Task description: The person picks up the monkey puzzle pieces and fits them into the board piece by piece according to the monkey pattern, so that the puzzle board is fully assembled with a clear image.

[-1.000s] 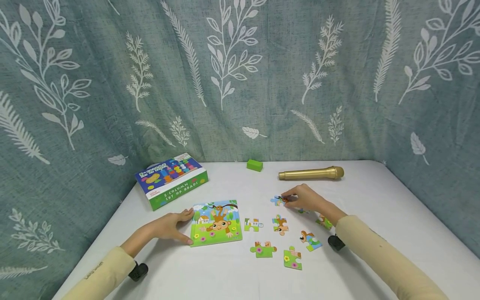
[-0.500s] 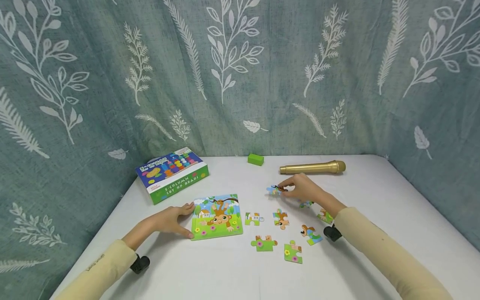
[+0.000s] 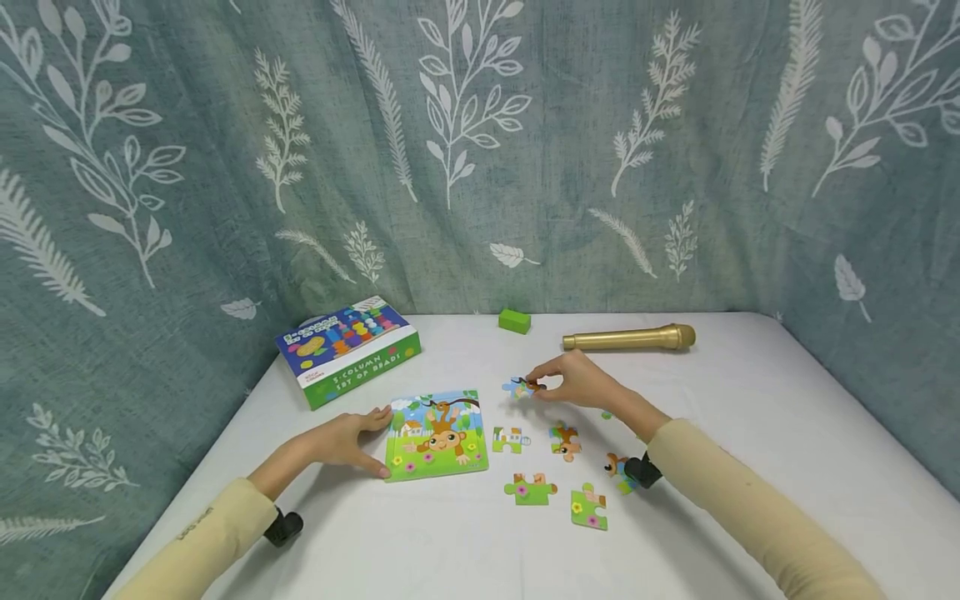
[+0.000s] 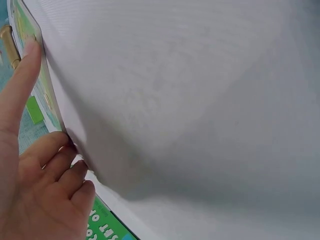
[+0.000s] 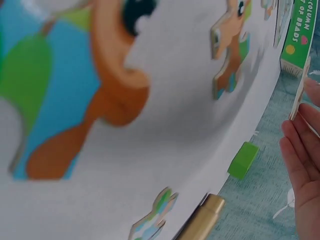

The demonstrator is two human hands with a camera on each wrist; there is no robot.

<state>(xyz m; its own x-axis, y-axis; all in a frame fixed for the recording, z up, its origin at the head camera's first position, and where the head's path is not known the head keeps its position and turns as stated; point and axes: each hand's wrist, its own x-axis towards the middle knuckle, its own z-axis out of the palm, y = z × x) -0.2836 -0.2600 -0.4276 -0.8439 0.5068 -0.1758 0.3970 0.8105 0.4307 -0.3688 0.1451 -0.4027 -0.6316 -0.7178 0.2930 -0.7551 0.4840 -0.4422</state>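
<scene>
My right hand (image 3: 581,382) pinches a puzzle piece (image 3: 516,387) with sky and a brown branch on it, held just right of the puzzle board (image 3: 438,454). In the right wrist view this piece (image 5: 299,95) appears edge-on between thumb and fingers. The square board pictures a hanging monkey. My left hand (image 3: 347,442) rests at its left edge, the thumb at the near corner and the fingers at the far one. Loose pieces lie right of the board: a house piece (image 3: 506,441), a monkey-face piece (image 3: 564,442), a pink-flower piece (image 3: 531,491) and a yellow-flower piece (image 3: 588,507).
Under the right forearm, the wrist camera (image 3: 642,472) partly covers another monkey piece (image 3: 615,468). A bead-set box (image 3: 348,350) stands at the back left. A green block (image 3: 514,322) and a gold microphone (image 3: 630,338) lie along the back of the white table (image 3: 420,542).
My right hand has carried the sky-and-branch piece leftward, nearer to the board's right side. The left hand has stayed at the board's edge. The head view has shifted slightly.
</scene>
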